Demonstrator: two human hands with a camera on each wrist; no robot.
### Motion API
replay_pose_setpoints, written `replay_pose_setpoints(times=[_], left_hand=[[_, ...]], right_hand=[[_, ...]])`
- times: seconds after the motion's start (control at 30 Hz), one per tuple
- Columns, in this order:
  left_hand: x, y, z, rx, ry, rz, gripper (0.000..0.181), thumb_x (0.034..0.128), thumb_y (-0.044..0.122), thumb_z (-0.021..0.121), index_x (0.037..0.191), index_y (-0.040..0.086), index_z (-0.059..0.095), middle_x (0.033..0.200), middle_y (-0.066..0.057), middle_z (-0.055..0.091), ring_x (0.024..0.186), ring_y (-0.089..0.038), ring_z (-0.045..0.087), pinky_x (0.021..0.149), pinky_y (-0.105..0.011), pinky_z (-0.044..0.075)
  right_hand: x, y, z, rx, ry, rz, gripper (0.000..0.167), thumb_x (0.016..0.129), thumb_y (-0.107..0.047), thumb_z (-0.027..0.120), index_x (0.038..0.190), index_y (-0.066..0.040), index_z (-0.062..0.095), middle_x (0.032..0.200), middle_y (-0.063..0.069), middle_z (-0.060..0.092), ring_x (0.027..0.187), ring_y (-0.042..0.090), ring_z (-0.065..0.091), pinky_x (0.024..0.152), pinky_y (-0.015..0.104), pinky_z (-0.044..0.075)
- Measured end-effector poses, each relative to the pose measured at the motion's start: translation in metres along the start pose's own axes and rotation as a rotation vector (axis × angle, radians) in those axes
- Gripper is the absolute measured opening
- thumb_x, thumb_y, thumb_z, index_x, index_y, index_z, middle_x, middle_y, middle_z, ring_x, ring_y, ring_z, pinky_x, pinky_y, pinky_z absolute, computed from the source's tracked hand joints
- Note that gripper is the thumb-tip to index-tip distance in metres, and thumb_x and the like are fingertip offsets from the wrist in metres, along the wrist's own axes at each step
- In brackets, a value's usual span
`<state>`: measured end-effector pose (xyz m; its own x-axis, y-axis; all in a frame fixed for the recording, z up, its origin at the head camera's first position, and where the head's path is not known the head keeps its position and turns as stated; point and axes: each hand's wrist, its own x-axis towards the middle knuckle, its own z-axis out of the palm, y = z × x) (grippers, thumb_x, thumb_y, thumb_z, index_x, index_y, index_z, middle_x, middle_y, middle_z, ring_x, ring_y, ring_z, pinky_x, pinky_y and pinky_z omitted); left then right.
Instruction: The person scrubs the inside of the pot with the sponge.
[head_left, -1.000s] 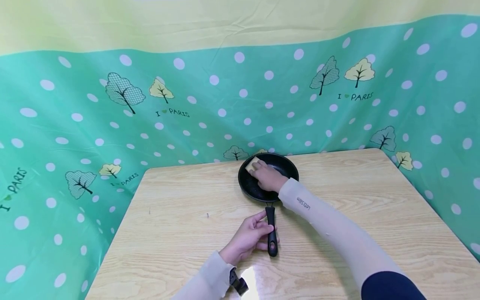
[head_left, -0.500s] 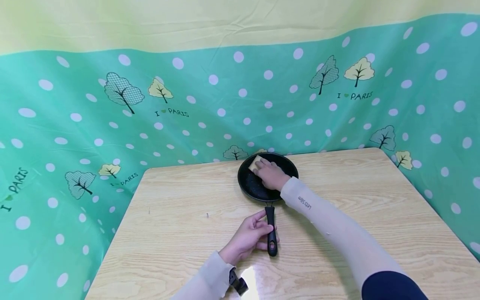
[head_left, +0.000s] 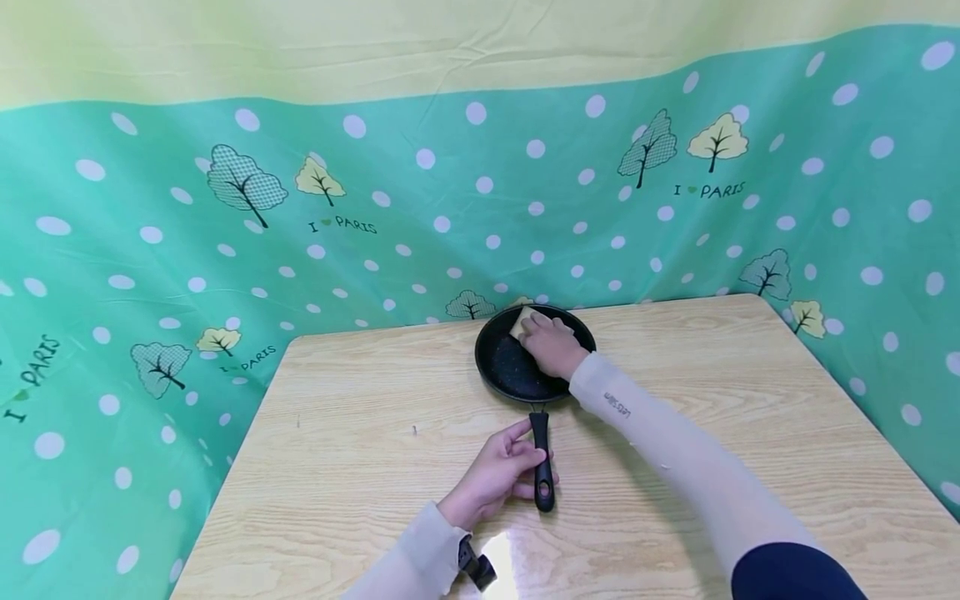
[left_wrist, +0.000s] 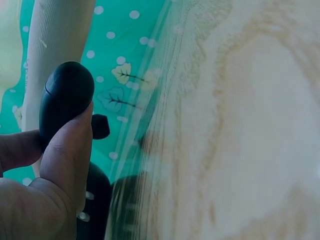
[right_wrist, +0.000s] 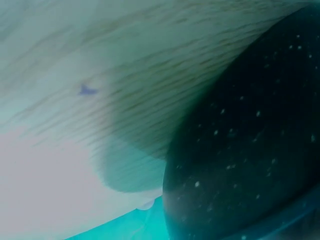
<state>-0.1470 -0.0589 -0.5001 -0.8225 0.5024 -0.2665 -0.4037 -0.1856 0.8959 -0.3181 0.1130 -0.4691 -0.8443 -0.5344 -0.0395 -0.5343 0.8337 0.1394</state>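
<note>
A black frying pan [head_left: 513, 371] lies near the table's far edge, its handle [head_left: 543, 483] pointing toward me. My left hand [head_left: 495, 468] grips that handle, thumb on top and fingers beneath. In the left wrist view, the thumb and a finger of the left hand [left_wrist: 57, 185] hold the rounded handle end [left_wrist: 67, 95]. Inside the pan my right hand [head_left: 553, 348] holds a pale tan sponge [head_left: 521, 322] down on the cooking surface. Only the speckled inside of the pan [right_wrist: 250, 130] and its rim show in the right wrist view; hand and sponge are out of sight there.
The pan rests on a light wood-grain table [head_left: 360, 450]. A green dotted curtain [head_left: 420, 217] with tree prints hangs right behind the table and along both sides. A small dark mark [head_left: 415, 431] shows on the tabletop left of the pan.
My right hand has slid the sponge to the right across the upper part of the pan. The left hand and the pan have stayed in place.
</note>
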Motion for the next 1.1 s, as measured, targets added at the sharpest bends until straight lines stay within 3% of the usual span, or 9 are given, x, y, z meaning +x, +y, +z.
replay_pose_setpoints(times=[0.4,0.6,1.1], left_hand=[[-0.001,-0.001,0.001,-0.004,0.014,-0.005,0.069,0.1027,-0.005,0.060,0.164,0.001,0.030,0.112,-0.022,0.067,0.088,-0.031,0.076,0.070,-0.041,0.069],[0.000,0.001,0.001,0.000,0.007,0.002,0.069,0.1032,-0.004,0.060,0.165,0.001,0.029,0.118,-0.030,0.065,0.087,-0.029,0.076,0.069,-0.040,0.069],[0.000,0.002,0.001,0.003,0.018,-0.009,0.070,0.1036,-0.004,0.059,0.166,0.002,0.027,0.121,-0.029,0.064,0.091,-0.031,0.076,0.071,-0.040,0.069]], right_hand=[[-0.013,0.007,-0.002,-0.043,-0.014,0.023,0.033,0.105,-0.006,0.061,0.137,-0.006,0.070,0.145,0.017,0.056,0.143,0.037,0.043,0.108,0.061,0.050],[-0.018,0.013,-0.006,-0.033,-0.035,0.042,0.032,0.106,-0.006,0.059,0.136,-0.006,0.070,0.144,0.017,0.057,0.142,0.037,0.044,0.109,0.063,0.048],[-0.027,0.014,-0.010,-0.049,-0.069,0.074,0.028,0.104,-0.005,0.059,0.127,-0.004,0.075,0.138,0.018,0.061,0.136,0.038,0.047,0.109,0.062,0.047]])
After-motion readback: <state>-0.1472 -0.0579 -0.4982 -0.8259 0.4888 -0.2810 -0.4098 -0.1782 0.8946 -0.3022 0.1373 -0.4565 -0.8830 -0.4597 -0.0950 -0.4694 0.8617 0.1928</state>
